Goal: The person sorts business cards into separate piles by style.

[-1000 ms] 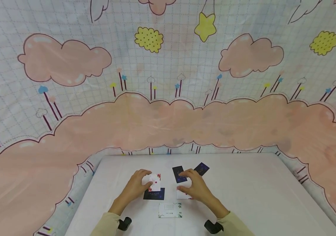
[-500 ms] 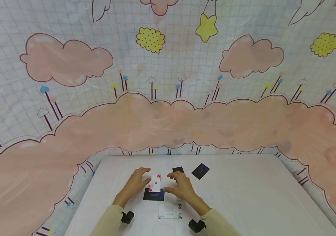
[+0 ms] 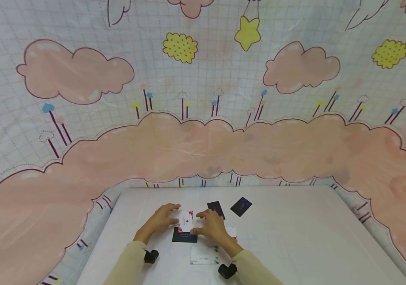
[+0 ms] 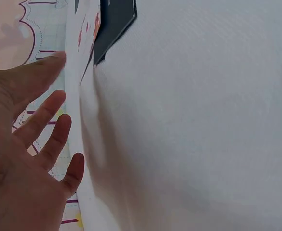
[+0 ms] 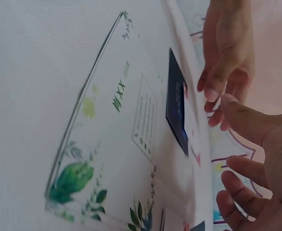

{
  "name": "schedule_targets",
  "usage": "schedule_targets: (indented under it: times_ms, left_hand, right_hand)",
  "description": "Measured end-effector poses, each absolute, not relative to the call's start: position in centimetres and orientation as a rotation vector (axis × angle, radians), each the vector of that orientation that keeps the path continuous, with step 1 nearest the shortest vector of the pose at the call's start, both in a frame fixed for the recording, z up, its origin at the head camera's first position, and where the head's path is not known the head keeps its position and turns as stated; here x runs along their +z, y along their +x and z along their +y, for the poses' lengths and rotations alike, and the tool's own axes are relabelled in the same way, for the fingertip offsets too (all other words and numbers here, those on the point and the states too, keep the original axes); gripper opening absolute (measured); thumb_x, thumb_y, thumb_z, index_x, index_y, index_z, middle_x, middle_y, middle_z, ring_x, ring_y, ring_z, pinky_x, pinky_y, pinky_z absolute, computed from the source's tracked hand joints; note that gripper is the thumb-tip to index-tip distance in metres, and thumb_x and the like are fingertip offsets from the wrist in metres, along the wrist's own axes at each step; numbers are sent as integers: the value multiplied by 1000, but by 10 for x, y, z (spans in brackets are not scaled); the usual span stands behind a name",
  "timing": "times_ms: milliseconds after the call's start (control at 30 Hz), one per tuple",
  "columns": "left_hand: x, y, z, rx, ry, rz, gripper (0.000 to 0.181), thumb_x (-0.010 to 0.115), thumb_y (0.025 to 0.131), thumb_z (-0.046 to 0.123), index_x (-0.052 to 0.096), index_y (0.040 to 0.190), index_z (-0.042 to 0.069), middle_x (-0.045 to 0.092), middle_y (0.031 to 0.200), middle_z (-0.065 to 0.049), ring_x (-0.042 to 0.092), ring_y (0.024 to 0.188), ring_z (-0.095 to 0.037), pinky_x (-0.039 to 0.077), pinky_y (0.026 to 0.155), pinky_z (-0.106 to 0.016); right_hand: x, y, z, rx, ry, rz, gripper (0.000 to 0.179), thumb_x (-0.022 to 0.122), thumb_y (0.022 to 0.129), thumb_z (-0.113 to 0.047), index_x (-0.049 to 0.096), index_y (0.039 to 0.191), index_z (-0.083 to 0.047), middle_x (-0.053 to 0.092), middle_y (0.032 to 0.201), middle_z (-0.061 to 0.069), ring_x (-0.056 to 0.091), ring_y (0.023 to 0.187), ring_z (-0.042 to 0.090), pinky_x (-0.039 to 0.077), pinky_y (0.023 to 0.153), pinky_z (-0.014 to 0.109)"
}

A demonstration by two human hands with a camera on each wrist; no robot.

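Note:
A white card with red flowers (image 3: 186, 221) lies overlapping the far edge of a dark blue card (image 3: 184, 237). My left hand (image 3: 160, 219) is at its left side, thumb by the card's edge and fingers loosely spread, as the left wrist view shows. On the opposite side, my right hand (image 3: 213, 226) has its thumb near the card's lower right corner, fingers apart; whether the thumb touches is unclear. The right wrist view shows both hands with nothing gripped. Nearer to me lies a white card with green leaves (image 5: 116, 120).
Two more dark cards, one partly behind my right hand (image 3: 217, 209) and one farther right (image 3: 241, 206), lie toward the back. Another red-flowered white card (image 3: 232, 232) is partly hidden by my right wrist. All rest on a white table (image 3: 295, 233) before a patterned cloth.
My right hand has moved left, off the other red-flowered card and over to the overlapping cards. The left hand has shifted only slightly. The cards stay where they were.

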State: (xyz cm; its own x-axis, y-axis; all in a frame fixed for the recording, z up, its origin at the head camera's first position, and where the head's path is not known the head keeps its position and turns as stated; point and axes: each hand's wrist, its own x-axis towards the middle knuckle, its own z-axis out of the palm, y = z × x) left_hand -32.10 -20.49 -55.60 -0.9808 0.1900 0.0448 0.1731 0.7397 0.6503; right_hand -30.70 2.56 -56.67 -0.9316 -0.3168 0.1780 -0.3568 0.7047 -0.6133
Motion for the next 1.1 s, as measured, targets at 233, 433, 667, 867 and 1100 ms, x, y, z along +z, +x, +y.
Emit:
schedule_targets:
  times_ms: [233,433,667,867,1100]
  left_hand:
    - [-563,-330,-206,970,311,2922,52,77,83,11,61,132,13,62,129,-10,53,121,-33,36,108,-58]
    - [-572,-338,-207,911,319,2945,51,78,81,14,64,130,15,62,120,-3,53,114,-26,35,103,-55]
    - [-572,-338,-207,903,324,2944,47,78,80,12,67,125,15,61,121,-4,52,117,-28,33,100,-57]
    - [-570,-336,-205,899,299,2934,42,77,81,12,70,122,18,59,122,-4,50,120,-30,31,103,-60]
    - [-569,-335,-204,926,307,2937,40,78,81,12,71,120,18,59,121,-6,51,119,-31,31,102,-58]
  right_hand:
    - [-569,-308,19,944,556,-2877,56,87,68,-44,72,114,-14,66,112,6,57,108,29,41,91,55]
    - [-571,-311,15,874,524,-2907,58,87,67,-45,73,113,-14,67,112,6,58,105,26,39,84,46]
    - [-575,-311,12,856,518,-2920,56,87,67,-45,74,112,-13,67,109,5,58,103,25,38,86,46]
    - [-577,-311,11,829,520,-2908,54,87,67,-43,74,111,-16,66,107,2,57,100,22,36,80,41]
    - [-578,-312,10,839,495,-2910,51,88,68,-41,74,111,-17,66,104,1,55,96,19,32,76,35]
